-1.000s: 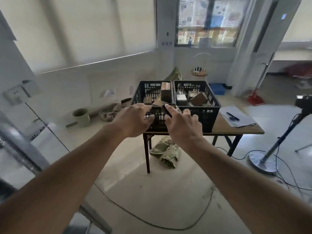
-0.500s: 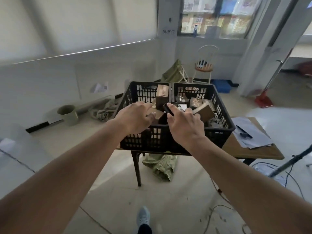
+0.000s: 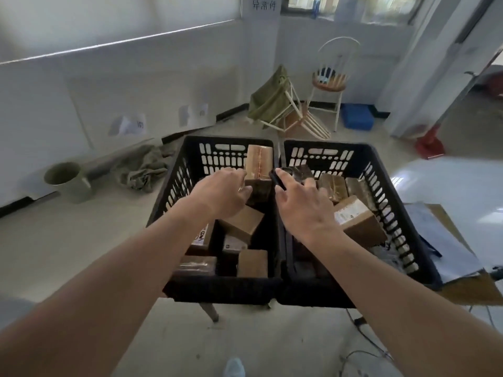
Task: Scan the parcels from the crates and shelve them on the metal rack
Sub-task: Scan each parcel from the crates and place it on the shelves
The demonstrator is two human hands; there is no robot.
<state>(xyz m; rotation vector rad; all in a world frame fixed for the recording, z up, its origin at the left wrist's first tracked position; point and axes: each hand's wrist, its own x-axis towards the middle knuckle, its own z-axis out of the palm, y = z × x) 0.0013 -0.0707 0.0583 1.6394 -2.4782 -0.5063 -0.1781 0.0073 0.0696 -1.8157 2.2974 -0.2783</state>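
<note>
Two black plastic crates stand side by side on a table: the left crate (image 3: pixel 174 186) and the right crate (image 3: pixel 381 180), each holding several brown cardboard parcels. My left hand (image 3: pixel 220 194) hovers over the left crate with loosely curled fingers, just short of a tall taped parcel (image 3: pixel 258 164) standing upright at the crate's right wall. My right hand (image 3: pixel 302 205) grips a small black scanner (image 3: pixel 277 178), its tip showing above my fingers, over the gap between the crates. A labelled box (image 3: pixel 353 216) lies beside my right wrist.
A wooden table (image 3: pixel 473 292) carries the crates, with papers (image 3: pixel 435 232) at its right. On the floor lie a green bucket (image 3: pixel 64 176), a rag pile (image 3: pixel 141 170), a tipped chair (image 3: pixel 283 110), a white chair (image 3: pixel 332 77), a blue bin (image 3: pixel 356 118) and cables (image 3: pixel 364 336).
I have walked up to the crates, which now fill the view below me. Both hands have stayed out in front and now hang over the crates' contents.
</note>
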